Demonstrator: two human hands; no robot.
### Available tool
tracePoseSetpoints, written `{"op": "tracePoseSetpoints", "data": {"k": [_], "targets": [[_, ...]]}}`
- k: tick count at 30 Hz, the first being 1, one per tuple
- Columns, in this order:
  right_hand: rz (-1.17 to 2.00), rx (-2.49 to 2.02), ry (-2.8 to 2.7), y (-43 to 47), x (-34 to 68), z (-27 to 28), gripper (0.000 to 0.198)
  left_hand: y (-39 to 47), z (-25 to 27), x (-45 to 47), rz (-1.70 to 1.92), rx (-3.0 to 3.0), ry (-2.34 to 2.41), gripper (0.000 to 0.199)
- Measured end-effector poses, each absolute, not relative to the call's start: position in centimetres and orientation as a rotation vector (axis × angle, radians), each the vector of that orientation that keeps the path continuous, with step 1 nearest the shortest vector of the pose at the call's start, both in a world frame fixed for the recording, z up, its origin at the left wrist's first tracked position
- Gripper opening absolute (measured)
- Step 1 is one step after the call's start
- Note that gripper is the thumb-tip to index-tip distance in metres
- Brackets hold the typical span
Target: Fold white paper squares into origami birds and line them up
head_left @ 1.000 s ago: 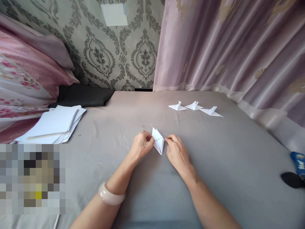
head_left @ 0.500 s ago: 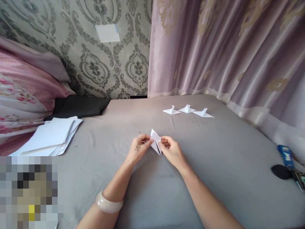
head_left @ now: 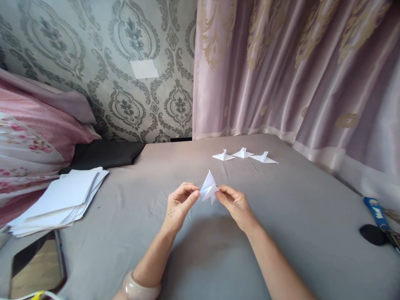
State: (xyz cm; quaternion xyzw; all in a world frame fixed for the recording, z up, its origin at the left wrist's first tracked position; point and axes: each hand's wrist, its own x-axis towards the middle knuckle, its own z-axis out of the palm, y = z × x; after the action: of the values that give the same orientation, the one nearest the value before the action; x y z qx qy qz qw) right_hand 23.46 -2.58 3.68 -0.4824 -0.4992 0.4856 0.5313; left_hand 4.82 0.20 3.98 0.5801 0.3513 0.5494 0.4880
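Observation:
A small piece of folded white paper (head_left: 208, 186) is held up above the grey cloth (head_left: 131, 225), with one point upward and its lower flaps spread apart. My left hand (head_left: 180, 204) pinches its left edge between thumb and fingers. On the right edge, my right hand (head_left: 235, 205) grips it the same way. Farther back stand three folded white paper figures in a row: a left one (head_left: 223, 156), a middle one (head_left: 243, 153) and a right one (head_left: 264, 158). A pale bangle (head_left: 140, 287) circles my left wrist.
On the left lie a stack of white paper sheets (head_left: 62, 196), a black folded item (head_left: 106, 156) and a dark-framed device (head_left: 39, 266) with a white cable. A blue packet (head_left: 376, 211) and a black round item (head_left: 373, 234) sit at the right. Curtains (head_left: 243, 83) hang behind.
The folded paper has been lifted and turned, so its point is up and its flaps are spread. Both hands have shifted their hold on it. The camera view has tilted upward.

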Motion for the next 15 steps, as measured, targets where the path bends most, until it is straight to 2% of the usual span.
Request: {"op": "tracePoseSetpoints", "data": {"k": [8,15], "targets": [[1.325,-0.981,-1.216,-2.71,23.79,3.49,0.024,-0.06,4.44,5.16,1.152,1.301,0.788,0.015],[1.406,-0.924,-1.22,-2.65,23.89,3.25,0.024,-0.16,4.92,5.54,1.15,1.199,0.808,0.015]]}}
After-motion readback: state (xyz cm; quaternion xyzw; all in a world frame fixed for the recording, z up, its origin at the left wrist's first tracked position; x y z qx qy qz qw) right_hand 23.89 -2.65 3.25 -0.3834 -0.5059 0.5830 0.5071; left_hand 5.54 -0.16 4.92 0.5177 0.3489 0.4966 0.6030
